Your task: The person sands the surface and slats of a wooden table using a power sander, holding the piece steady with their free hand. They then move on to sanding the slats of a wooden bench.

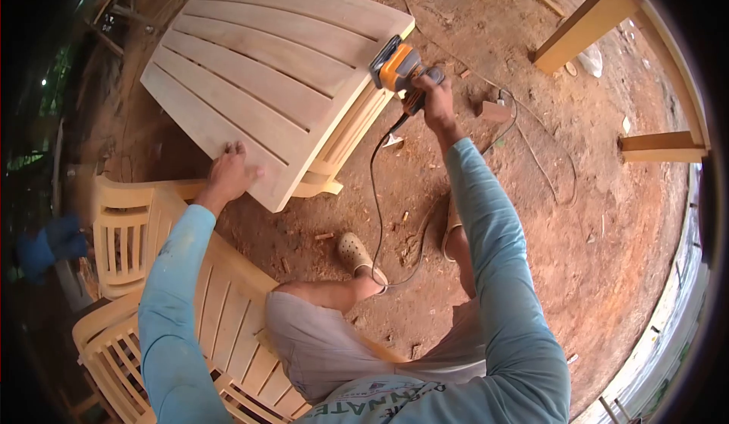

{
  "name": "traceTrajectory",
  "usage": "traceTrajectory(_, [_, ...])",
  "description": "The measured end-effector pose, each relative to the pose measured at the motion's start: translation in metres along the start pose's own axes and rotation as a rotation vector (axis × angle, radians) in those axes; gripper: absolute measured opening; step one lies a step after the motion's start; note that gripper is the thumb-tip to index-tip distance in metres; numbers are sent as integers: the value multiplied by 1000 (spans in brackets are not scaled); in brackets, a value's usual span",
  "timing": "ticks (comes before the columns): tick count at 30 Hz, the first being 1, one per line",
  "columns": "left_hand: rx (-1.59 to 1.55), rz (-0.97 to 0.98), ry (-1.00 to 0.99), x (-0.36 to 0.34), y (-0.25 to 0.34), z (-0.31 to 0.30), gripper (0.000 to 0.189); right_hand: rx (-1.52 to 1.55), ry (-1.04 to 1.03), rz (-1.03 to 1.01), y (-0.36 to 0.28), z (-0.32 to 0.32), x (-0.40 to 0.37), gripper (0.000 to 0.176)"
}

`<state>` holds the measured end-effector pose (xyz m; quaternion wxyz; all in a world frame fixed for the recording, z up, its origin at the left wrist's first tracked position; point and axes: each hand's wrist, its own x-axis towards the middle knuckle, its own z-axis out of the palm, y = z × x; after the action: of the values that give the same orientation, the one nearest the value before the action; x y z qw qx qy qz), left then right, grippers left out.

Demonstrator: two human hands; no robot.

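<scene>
A slatted wooden panel [266, 67] lies in front of me on top of other wooden pieces. My left hand [230, 173] rests on its near left edge with the fingers apart. At the panel's right edge, my right hand [435, 103] is wrapped round the grip of an orange and black power sander [399, 65]. The sander is tilted, its pad side turned toward the panel's edge; whether it touches the wood I cannot tell. A dark cord [373, 188] hangs from the sander and loops down near my feet.
Slatted wooden chairs [121, 230] stand at the lower left. A wooden frame with legs [581, 33] is at the upper right. On the dirt floor lie a reddish block [493, 111], a thin cord [543, 169] and wood scraps. Something blue and blurred shows at the far left.
</scene>
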<state>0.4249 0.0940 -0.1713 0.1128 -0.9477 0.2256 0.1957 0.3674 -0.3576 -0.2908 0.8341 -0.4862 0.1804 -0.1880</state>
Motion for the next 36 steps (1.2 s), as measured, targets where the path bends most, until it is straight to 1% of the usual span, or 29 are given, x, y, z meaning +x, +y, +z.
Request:
traceTrajectory(2, [0, 2, 4, -2, 0, 0, 91, -1, 24, -74, 1, -21, 36, 12])
traceTrajectory(4, [2, -4, -5, -3, 0, -1, 92, 22, 31, -16, -15, -27, 54, 12])
traceTrajectory(8, [7, -6, -15, -2, 3, 0, 91, -85, -20, 57, -35, -44, 81, 27])
traceTrajectory(12, [7, -5, -3, -3, 4, -5, 90, -81, -42, 60, -36, -40, 79, 26])
traceTrajectory(13, [-2, -3, 6, -2, 1, -4, 90, -44, -35, 52, -31, -34, 71, 22])
traceTrajectory(15, [-14, 4, 13, -1, -1, 3, 90, 19, -15, 34, -17, -22, 41, 15])
traceTrajectory(16, [-11, 7, 12, 1, -3, 4, 90, 24, -24, 6, -5, -17, 27, 15])
traceTrajectory(18, [-3, 9, 14, -1, -5, 4, 90, 58, 23, -14, 3, 12, -18, 14])
traceTrajectory(20, [1, 13, 23, -2, -3, 1, 90, 4, -45, 42, 12, 28, -59, 28])
traceTrajectory(22, [-20, 18, 24, 0, -5, 5, 90, 29, 16, 42, 58, 37, -91, 39])
traceTrajectory(24, [-22, 17, 19, 2, -7, 5, 90, 17, 140, 168, 71, 64, -140, 54])
traceTrajectory(26, [-8, 11, 3, 2, -5, 4, 90, 81, 101, 153, 94, 80, -184, 73])
traceTrajectory(28, [-1, -3, -2, 1, -2, 2, 90, 102, 93, 319, 77, 110, -233, 76])
traceTrajectory(30, [13, -16, -23, 1, -1, 1, 91, 51, 86, 348, 112, 125, -280, 80])
traceTrajectory(32, [30, -29, -57, 3, -1, 0, 92, -83, 63, 315, 108, 146, -318, 81])
traceTrajectory(33, [21, -32, -43, 1, -2, 1, 92, -96, 63, 335, 106, 153, -333, 81])
traceTrajectory(35, [3, -26, 2, -1, -2, 3, 91, -125, 71, 353, 103, 160, -338, 81])
traceTrajectory(36, [0, -22, 3, 1, -1, 2, 92, -87, 90, 311, 106, 155, -326, 81])
